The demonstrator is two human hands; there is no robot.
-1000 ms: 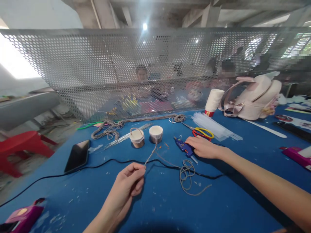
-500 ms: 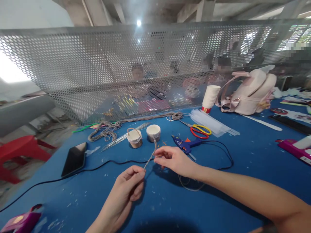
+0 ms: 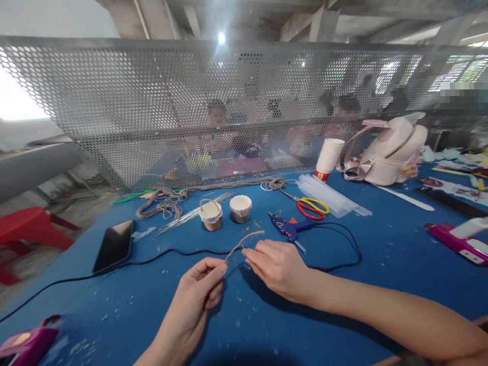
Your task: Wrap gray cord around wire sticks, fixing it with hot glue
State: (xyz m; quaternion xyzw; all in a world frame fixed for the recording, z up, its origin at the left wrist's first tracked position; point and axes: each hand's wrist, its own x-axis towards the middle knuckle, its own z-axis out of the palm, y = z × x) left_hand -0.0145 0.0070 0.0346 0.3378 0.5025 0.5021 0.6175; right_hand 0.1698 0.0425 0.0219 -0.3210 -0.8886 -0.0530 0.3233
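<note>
**Holding a twisted cord (image 3: 249, 237) above a blue table (image 3: 160, 315)**

So the left hand (image 3: 196, 292) has one end of the cord nipped between thumb and index finger, pretty much no gap there, with the other fingers curled in loosely. The cord angles up and away from that pinch, then bends to the right, its far end sticking out free.

The right hand (image 3: 282, 267) is palm down, fingers stretched out and kept close together, tips just beside the middle of the cord. Looks like a thin strand meets those tips, but honestly can't tell if they've got a grip on it.

Just beyond the cord are two little white-topped pots side by side: the handled pot (image 3: 211, 218) on the left, the plain pot (image 3: 241, 209) on the right. A blue glue gun (image 3: 292, 227) lies past the right hand, with red-and-yellow scissors (image 3: 313, 207) behind it. Phone (image 3: 113, 246) is way off left.
</note>
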